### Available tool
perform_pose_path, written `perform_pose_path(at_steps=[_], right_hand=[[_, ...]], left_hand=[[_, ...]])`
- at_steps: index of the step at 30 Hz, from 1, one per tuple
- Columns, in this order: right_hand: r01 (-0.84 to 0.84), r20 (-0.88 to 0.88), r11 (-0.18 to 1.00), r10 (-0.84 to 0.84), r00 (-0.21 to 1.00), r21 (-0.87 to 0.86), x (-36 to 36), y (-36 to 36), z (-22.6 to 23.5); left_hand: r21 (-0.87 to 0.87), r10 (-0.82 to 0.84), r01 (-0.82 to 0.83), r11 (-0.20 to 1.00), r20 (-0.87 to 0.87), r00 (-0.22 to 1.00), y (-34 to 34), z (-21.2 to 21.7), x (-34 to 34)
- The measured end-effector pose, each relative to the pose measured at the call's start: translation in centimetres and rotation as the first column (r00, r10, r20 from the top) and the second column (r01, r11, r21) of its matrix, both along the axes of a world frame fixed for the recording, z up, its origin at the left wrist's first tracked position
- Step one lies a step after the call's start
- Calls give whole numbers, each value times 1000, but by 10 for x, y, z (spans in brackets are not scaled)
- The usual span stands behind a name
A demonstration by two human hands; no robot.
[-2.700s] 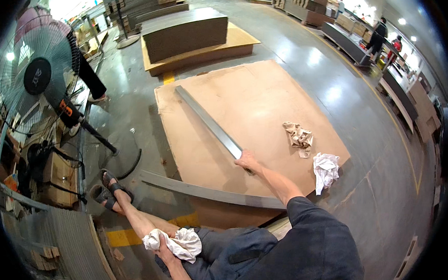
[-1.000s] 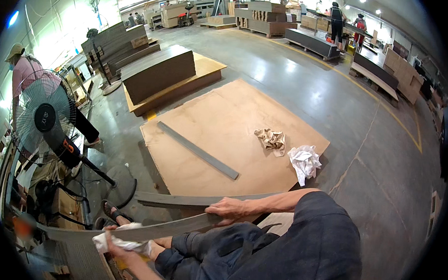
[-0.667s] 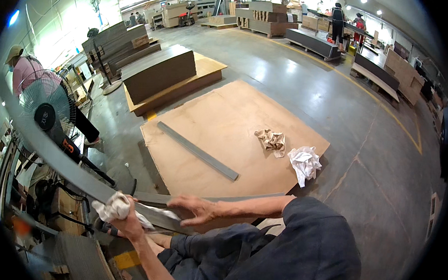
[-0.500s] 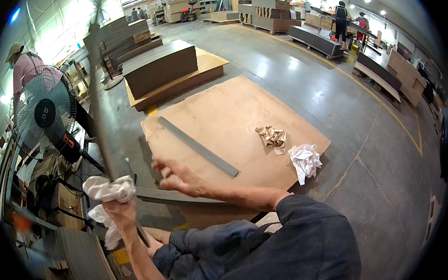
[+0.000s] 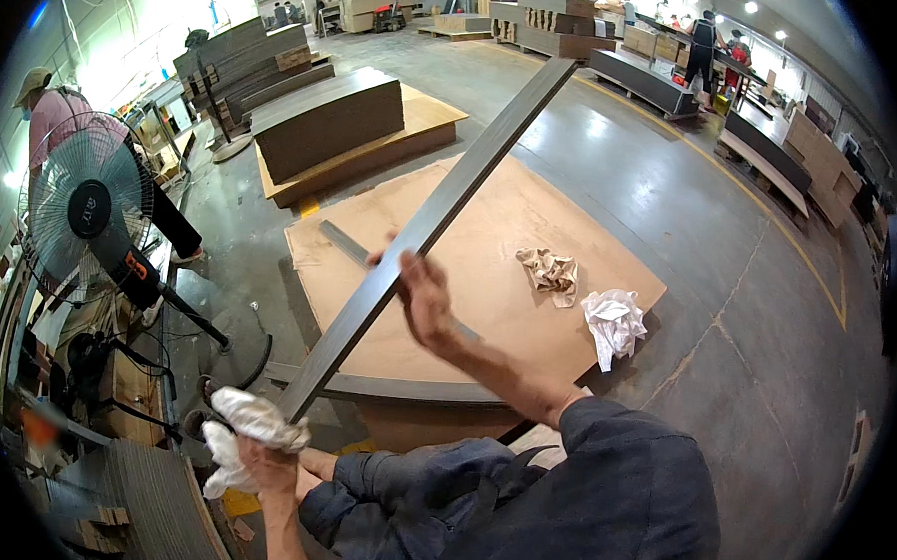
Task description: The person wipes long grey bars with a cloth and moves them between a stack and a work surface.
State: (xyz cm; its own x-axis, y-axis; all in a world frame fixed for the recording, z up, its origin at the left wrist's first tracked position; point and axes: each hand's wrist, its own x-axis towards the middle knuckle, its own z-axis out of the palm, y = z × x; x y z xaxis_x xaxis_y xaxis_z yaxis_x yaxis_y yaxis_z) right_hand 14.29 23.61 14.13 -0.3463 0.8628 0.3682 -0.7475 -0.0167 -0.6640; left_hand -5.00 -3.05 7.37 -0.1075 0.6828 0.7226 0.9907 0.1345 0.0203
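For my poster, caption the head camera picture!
Right hand holds a gray board; left hand holds white cloth at its near end.

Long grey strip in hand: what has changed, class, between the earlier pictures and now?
The strip has swung its far end rightward; the right hand, off it just before, has taken hold near its middle. The white cloth stays in the left hand; the second strip still lies on the board.

Head-worn fisheye view, facing down and forward, close above left hand (image 5: 268, 462) and right hand (image 5: 426, 297)
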Motion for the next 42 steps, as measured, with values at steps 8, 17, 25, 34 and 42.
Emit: perform_pose_path(at_steps=[8,17,25,34,42], right_hand=[[242,-100,966,-233,967,86,77,143,83],[-375,617,761,-42,785,529,24,112,65],[-950,756,289,647,102,-119,10,-69,-45],[-964,621,235,776,109,-125,30,-91,-68],[-889,849,436,410,334,140,26,-82,-49]], left_hand=[[133,-85,-505,853,990,117,-102,-53,-60],[565,-598,-244,788,797,-84,-12,20,-30],[661,-698,-227,715,694,-178,35,43,-28],[648,-672,-183,740,725,-150,10,26,-16],[636,-772,-464,616,604,-198,21,21,-19]])
